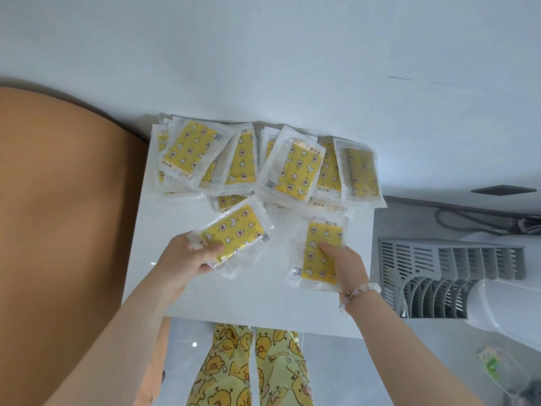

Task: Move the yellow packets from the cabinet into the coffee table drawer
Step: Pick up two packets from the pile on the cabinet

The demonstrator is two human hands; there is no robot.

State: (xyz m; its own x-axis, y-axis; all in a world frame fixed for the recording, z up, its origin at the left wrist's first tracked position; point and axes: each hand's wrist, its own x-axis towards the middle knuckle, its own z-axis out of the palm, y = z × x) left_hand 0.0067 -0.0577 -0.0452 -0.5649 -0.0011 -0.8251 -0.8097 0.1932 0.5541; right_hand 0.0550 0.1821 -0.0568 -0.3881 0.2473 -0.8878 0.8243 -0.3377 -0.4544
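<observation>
Gripped in the left hand (187, 256) is one yellow packet (237, 235), thumb on its upper face and fingers curled under its near edge, so it tilts up off the white cabinet top (234, 300). The right hand (347, 263) holds a second packet (317, 253) by its right edge, thumb laid across the yellow print. The other fingers are hidden beneath, and whether this packet is clear of the surface cannot be told. Just beyond both hands, along the far edge of the cabinet top against the pale wall, lies the heap of packets (263, 162), overlapping one another, all in clear wrappers with stars and moons. A beaded bracelet (358, 293) circles the right wrist. An orange-brown surface (58, 200) fills the left side, and a white appliance with a grey grille (439, 276) stands to the right. Duck-print trousers (248, 370) show below the near edge.
</observation>
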